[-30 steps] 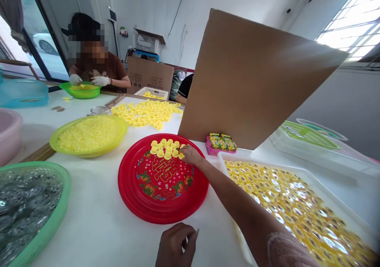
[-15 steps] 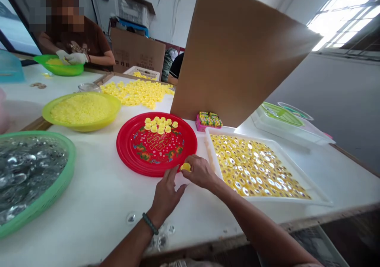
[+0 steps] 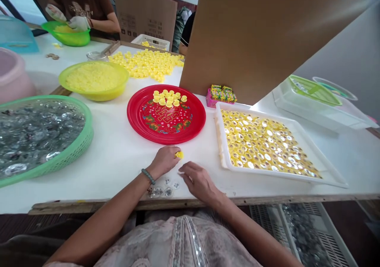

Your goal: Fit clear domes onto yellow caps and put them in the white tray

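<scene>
On the far left stands a pink plastic basin (image 3: 12,75), and in front of it a green plastic basket (image 3: 80,140) is full of shiny clear pieces. At the back, a co-worker in white gloves (image 3: 78,23) works over a bright green bowl (image 3: 67,39). Nearer is a wide yellow-green bowl (image 3: 95,95) full of small yellow pieces, and behind it many yellow plastic caps (image 3: 148,63) lie spread on a white surface.

On the white table (image 3: 118,168), the person's left hand (image 3: 164,162), with a beaded bracelet, is closed, and a small yellow plastic cap (image 3: 179,154) sits at its fingertips and seems pinched there. A few small clear pieces (image 3: 166,188) lie on the table just below this hand.

Above the hands is a round red plastic plate (image 3: 139,128) with a group of yellow caps (image 3: 168,99) on it. The right hand (image 3: 199,179) is half open, its fingers curved down near the table, and it holds nothing that I can see.

To the right, a white rectangular tray (image 3: 282,178) holds rows of yellow caps with shiny centres. Behind it stands a large brown cardboard sheet (image 3: 252,33).
</scene>
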Demonstrator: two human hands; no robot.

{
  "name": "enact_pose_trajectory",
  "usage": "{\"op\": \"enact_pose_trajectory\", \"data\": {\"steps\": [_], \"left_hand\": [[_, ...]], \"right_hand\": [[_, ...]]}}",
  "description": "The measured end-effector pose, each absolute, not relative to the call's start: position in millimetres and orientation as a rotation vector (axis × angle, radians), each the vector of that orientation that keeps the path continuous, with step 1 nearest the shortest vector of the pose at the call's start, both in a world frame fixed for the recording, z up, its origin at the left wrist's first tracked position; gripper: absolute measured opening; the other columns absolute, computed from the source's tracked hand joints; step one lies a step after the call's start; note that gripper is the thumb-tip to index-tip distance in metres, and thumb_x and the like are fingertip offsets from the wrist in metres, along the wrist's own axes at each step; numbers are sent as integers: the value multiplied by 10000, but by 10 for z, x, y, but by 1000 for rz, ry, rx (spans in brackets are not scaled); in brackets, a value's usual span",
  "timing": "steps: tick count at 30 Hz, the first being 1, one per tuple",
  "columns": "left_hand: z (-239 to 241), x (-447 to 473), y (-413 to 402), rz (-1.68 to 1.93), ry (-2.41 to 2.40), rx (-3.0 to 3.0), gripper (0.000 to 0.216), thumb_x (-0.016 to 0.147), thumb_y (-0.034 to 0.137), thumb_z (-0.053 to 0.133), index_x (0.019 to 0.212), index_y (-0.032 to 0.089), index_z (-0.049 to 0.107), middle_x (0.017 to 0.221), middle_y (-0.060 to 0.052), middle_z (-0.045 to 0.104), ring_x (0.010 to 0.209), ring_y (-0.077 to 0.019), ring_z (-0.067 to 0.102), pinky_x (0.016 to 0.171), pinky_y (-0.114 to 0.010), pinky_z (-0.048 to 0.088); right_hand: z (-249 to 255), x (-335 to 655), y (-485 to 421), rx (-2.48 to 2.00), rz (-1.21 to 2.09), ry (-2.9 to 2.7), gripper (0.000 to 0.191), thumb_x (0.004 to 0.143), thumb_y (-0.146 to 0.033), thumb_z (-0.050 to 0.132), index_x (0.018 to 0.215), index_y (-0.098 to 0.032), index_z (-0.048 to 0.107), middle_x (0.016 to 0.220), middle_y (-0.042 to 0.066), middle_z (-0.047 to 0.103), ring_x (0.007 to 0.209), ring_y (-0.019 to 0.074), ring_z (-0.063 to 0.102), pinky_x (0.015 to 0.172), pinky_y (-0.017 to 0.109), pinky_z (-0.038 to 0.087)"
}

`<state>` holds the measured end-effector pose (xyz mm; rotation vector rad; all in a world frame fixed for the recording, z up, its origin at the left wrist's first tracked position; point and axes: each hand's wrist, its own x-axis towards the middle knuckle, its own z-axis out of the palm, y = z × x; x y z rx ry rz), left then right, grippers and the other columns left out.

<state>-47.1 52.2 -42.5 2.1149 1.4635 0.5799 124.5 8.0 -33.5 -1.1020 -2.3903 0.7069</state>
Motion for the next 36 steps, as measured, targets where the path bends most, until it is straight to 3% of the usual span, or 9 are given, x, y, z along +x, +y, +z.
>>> {"op": "enact_pose_trajectory", "data": {"steps": [4, 8, 13, 18, 22, 29, 32, 36], "left_hand": [[-421, -545, 477, 565, 1484, 2104, 218, 754, 174, 533, 937, 174, 651, 910, -48, 680, 834, -203, 604, 745, -282, 437], [-442, -594, 350, 688, 1530, 2077, 286, 776, 206, 534, 1048, 161, 611, 1033, -60, 650, 894, -196, 596, 807, -286, 445], [-436, -656, 117, 900, 1634, 1911, 269, 822, 238, 493, 1067, 187, 592, 1027, -44, 636, 685, -132, 588, 726, -257, 471], [-426, -625, -46, 871, 1568, 1853, 229, 808, 214, 490, 993, 193, 624, 966, -39, 659, 639, -122, 574, 679, -246, 464], [-454, -526, -111, 746, 1444, 1737, 237, 791, 266, 525, 974, 202, 661, 884, -40, 694, 644, -146, 596, 634, -254, 458], [-442, -329, -98, 1001, 1197, 1090, 198, 739, 279, 610, 892, 162, 655, 781, -36, 688, 718, -158, 611, 682, -268, 475], [-410, -280, -87, 1125, 1190, 820, 224, 696, 291, 671, 850, 132, 640, 737, -35, 669, 654, -133, 578, 626, -247, 457], [-395, -291, -105, 1155, 1167, 713, 239, 661, 288, 712, 828, 131, 645, 765, -38, 668, 671, -126, 565, 636, -238, 441]], "right_hand": [[-409, 1235, -106, -862, 804, -2626, 192, 821, -146, 558, 1008, -164, 602, 1039, 90, 604, 977, 199, 533, 860, 317, 442], [-485, 1254, -126, -863, 719, -2689, 151, 863, -105, 484, 822, -154, 621, 1013, 89, 610, 939, 180, 535, 836, 301, 447], [-414, 1310, -80, -819, 668, -2788, 139, 876, -123, 473, 843, -150, 605, 1001, 90, 605, 923, 174, 538, 820, 284, 455], [-483, 1343, -50, -867, 577, -2775, 146, 883, -137, 458, 893, -148, 603, 953, 100, 601, 874, 185, 547, 804, 314, 459], [-615, 1394, -24, -982, 795, -2452, 173, 881, -157, 450, 954, -163, 607, 972, 90, 605, 905, 177, 555, 825, 312, 455], [-529, 1295, 13, -1102, 1681, -1259, 207, 857, -346, 538, 873, -164, 635, 768, 34, 628, 717, 140, 571, 710, 276, 470], [-496, 1195, -17, -1041, 1731, -970, 203, 811, -368, 600, 850, -173, 637, 797, 38, 627, 731, 142, 569, 727, 283, 465], [-526, 1153, -70, -1087, 1686, -1026, 205, 801, -379, 611, 818, -178, 645, 772, 30, 615, 696, 135, 543, 689, 270, 457]]}}
